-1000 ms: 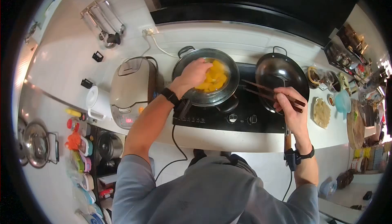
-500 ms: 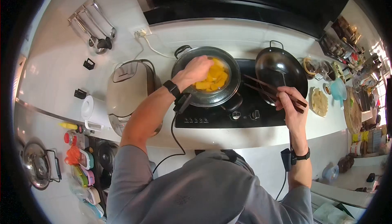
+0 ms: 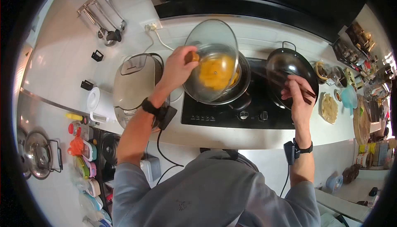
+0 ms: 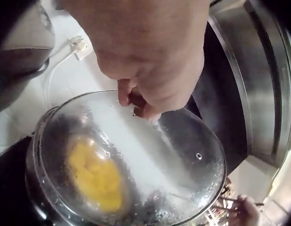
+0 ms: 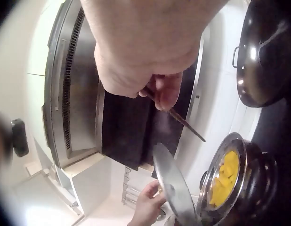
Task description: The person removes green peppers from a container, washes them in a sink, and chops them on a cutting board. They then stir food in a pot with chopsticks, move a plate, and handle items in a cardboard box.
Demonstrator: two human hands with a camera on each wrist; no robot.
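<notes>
Overhead, one glass lid (image 3: 211,61) is tilted up above one pot (image 3: 237,84), its knob pinched in the curled fingers of the left hand (image 3: 178,66). One heap of yellow pieces (image 5: 222,179) lies in the pot, blurred through the wet glass. The right hand (image 3: 298,101) has its fingers clamped on two chopsticks (image 5: 176,115), over one dark wok (image 3: 291,68). Both pans stand on one black hob (image 3: 231,113) set in the tabletop (image 3: 215,138). One rice cooker (image 3: 132,82) stands just left of it.
</notes>
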